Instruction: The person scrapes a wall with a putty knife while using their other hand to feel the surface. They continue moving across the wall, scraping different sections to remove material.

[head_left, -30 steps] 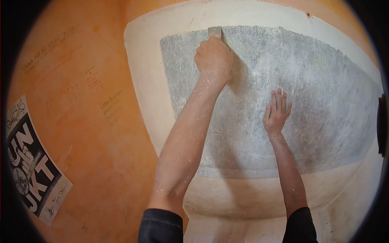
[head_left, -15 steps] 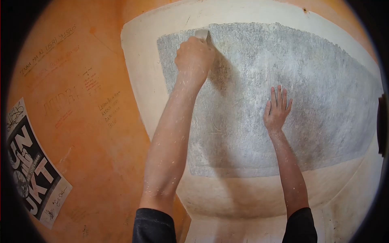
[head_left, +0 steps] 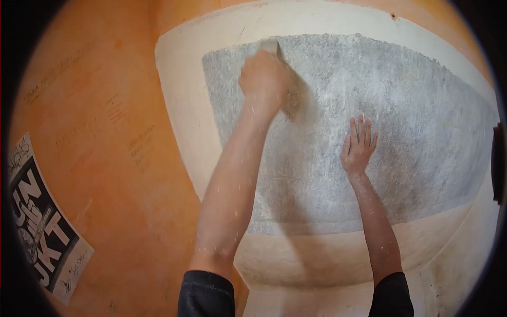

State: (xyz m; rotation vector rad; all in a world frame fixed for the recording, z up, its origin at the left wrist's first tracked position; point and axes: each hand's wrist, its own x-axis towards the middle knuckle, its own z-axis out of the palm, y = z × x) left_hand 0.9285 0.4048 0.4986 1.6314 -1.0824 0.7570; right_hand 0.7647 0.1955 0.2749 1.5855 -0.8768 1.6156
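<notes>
Near the top left of the rough grey patch (head_left: 327,185), my left hand (head_left: 264,79) is closed on a flat scraper (head_left: 270,44), whose pale blade shows above the fist against the wall. The handle is hidden inside the fist. My right hand (head_left: 359,145) lies flat on the middle of the patch, fingers spread, holding nothing. White specks dot both forearms.
A cream border (head_left: 179,100) surrounds the grey patch. To the left is an orange wall (head_left: 132,211) with handwriting and a black-and-white poster (head_left: 47,227). A dark object (head_left: 497,164) stands at the right edge.
My left hand has moved a little to the right and slightly down with the scraper. My right hand stays on the patch, nearly unmoved.
</notes>
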